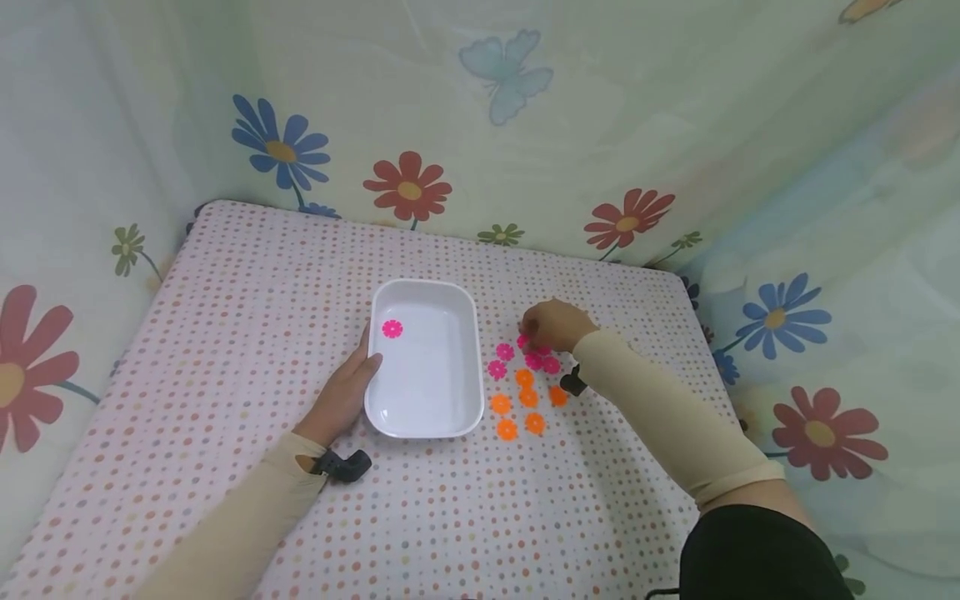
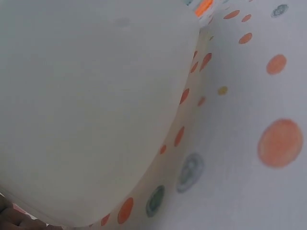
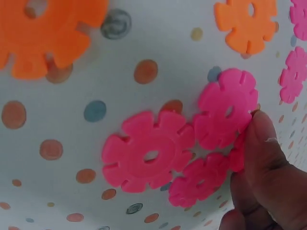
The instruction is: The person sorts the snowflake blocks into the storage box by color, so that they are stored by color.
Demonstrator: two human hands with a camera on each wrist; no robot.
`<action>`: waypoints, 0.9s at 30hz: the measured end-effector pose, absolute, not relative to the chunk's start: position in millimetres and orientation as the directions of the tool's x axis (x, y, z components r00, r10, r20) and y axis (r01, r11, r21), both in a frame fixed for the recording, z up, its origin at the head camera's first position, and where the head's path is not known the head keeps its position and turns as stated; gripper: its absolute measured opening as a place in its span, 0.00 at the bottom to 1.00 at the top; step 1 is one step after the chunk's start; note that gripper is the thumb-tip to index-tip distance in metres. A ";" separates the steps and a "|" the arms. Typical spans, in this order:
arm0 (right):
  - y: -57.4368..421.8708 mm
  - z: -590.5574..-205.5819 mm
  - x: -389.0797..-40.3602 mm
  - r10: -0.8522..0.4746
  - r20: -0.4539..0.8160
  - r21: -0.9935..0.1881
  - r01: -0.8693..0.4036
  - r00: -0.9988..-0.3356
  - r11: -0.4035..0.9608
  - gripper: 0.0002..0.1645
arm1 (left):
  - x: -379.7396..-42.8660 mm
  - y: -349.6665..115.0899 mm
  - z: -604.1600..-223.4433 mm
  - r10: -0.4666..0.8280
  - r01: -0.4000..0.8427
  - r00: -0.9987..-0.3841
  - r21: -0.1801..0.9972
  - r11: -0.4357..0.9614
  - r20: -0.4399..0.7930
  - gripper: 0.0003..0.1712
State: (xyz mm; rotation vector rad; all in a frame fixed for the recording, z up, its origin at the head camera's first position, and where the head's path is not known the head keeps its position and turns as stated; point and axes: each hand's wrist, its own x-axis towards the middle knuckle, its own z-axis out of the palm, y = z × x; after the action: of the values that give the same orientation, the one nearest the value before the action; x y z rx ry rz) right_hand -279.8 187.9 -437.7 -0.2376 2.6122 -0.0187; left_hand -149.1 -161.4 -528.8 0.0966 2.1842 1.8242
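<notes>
My left hand (image 1: 345,396) holds the left side of a white rectangular tray (image 1: 423,379), thumb at the rim and fingers along the outer wall. One pink notched interlocking disc (image 1: 392,329) lies inside, towards the upper left. To the right of the tray, my right hand (image 1: 557,323) is down among several pink interlocking discs (image 1: 506,352). In the right wrist view, thumb and finger pinch a pink disc (image 3: 236,155), mostly hidden by the thumb. Other pink discs (image 3: 147,152) lie flat right beside the fingertips. The tray's outer wall (image 2: 91,105) fills much of the left wrist view.
Several orange interlocking discs (image 1: 528,397) lie on the table just nearer to me than the pink ones. A dotted cloth (image 1: 300,275) covers the table. Flower-printed curtains (image 1: 352,92) enclose its back and sides.
</notes>
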 end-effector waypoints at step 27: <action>-15.4 -386.5 -293.3 -0.438 -0.495 -0.104 -0.450 -0.750 0.887 0.07 | -150.0 -159.5 -526.8 0.227 -0.134 -0.958 0.975 0.175 -0.173 0.38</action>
State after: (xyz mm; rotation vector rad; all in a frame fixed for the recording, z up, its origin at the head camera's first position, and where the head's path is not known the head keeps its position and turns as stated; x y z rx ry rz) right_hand -293.3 -15.4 -386.5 -0.6421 2.5316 0.0297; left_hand -150.0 -159.5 -526.8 0.0888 2.1763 1.8521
